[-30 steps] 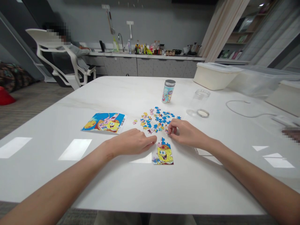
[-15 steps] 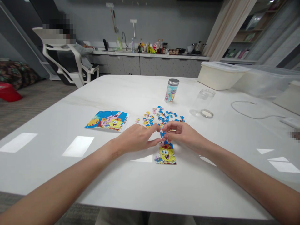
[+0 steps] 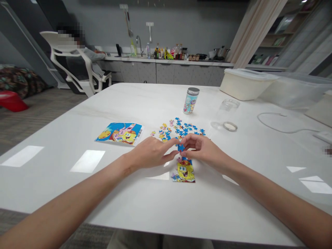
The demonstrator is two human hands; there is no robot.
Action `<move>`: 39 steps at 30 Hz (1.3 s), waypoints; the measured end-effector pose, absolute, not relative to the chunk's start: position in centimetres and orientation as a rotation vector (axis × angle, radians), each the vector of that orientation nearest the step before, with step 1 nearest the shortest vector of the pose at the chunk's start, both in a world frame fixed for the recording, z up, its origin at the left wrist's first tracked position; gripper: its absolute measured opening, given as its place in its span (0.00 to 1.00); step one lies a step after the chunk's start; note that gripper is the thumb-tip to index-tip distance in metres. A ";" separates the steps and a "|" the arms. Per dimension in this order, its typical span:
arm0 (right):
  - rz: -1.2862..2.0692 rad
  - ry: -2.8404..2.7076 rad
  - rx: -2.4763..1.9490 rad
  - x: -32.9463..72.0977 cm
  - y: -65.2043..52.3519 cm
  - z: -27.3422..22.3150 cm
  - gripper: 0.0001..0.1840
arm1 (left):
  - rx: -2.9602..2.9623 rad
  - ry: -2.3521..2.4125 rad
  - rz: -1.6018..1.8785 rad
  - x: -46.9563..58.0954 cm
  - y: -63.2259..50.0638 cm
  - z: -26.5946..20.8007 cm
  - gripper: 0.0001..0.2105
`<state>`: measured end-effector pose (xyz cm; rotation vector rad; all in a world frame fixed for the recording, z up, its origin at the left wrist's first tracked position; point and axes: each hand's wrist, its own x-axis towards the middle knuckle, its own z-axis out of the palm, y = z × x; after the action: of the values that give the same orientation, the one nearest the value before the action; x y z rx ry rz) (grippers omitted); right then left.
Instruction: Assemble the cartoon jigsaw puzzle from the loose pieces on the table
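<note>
My left hand [image 3: 151, 152] and my right hand [image 3: 203, 147] meet over the table, fingertips almost touching. Between them is a blue jigsaw puzzle piece [image 3: 181, 148], pinched at its edges by the thumb and fingers of both hands; part of it is hidden. Just below lies a joined puzzle section [image 3: 185, 171] showing a yellow cartoon face with a red hat. Behind my fingers, loose puzzle pieces [image 3: 185, 128] in blue, yellow and pink are spread out. To the left rests a picture sheet [image 3: 119, 133] with the same cartoon figure.
A printed can [image 3: 190, 101] with a metal lid stands behind the pieces. Right of it are a clear jar [image 3: 227, 112] and a round lid [image 3: 230, 126]. Plastic bins [image 3: 246, 84] and a cable [image 3: 280, 130] lie farther right. A person sits in a white-framed chair [image 3: 88, 74] beyond the table.
Both hands stay nearly in place. The fingertips have shifted slightly around the blue piece, and more of it shows now. The whole view has moved a little.
</note>
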<state>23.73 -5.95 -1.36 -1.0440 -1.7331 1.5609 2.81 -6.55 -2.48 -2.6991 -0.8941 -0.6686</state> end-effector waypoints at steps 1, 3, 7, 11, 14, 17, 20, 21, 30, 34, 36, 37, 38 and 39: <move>1.550 -1.739 -1.041 23.7 -6.0 -1.4 0.14 | -2.689 -0.886 -0.677 2.8 -6.5 -2.5 0.13; 1.512 -1.751 -1.029 23.7 -5.9 -1.5 0.14 | -2.670 -0.868 -0.709 2.8 -6.5 -2.5 0.12; 1.424 -1.791 -1.005 23.7 -5.9 -1.7 0.12 | -2.657 -0.861 -0.775 2.8 -6.4 -2.7 0.11; 1.381 -1.815 -1.033 23.7 -5.9 -1.9 0.09 | -2.649 -0.871 -0.769 2.8 -6.4 -2.8 0.11; 1.422 -1.809 -1.047 23.7 -6.0 -1.9 0.09 | -2.643 -0.848 -0.766 2.8 -6.4 -2.9 0.10; 1.456 -1.802 -1.030 23.8 -6.0 -1.9 0.11 | -2.655 -0.843 -0.754 2.8 -6.4 -3.0 0.10; 1.465 -1.798 -1.022 23.8 -5.9 -2.0 0.13 | -2.659 -0.829 -0.748 2.8 -6.4 -3.0 0.10; 1.466 -1.797 -1.021 23.8 -5.9 -2.0 0.12 | -2.656 -0.822 -0.754 2.8 -6.4 -3.0 0.10; 1.520 -1.778 -0.995 23.8 -5.8 -2.2 0.12 | -2.660 -0.813 -0.718 2.8 -6.5 -2.6 0.10; 1.503 -1.778 -1.004 23.8 -5.7 -2.0 0.14 | -2.656 -0.807 -0.713 2.7 -6.5 -2.7 0.12; 1.509 -1.777 -1.001 23.8 -5.7 -1.9 0.15 | -2.648 -0.808 -0.704 2.7 -6.5 -2.7 0.13; 1.516 -1.775 -0.996 23.8 -5.7 -1.9 0.15 | -2.641 -0.808 -0.703 2.7 -6.5 -2.7 0.13; 1.522 -1.772 -0.993 23.8 -5.7 -1.9 0.16 | -2.634 -0.806 -0.706 2.8 -6.5 -2.7 0.13; 1.526 -1.770 -0.989 23.8 -5.7 -1.8 0.16 | -2.630 -0.804 -0.708 2.8 -6.5 -2.7 0.13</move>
<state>23.84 -5.73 -1.85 -0.9893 -1.7698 1.5261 2.80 -6.51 -2.68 -2.6304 -0.8044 -0.7077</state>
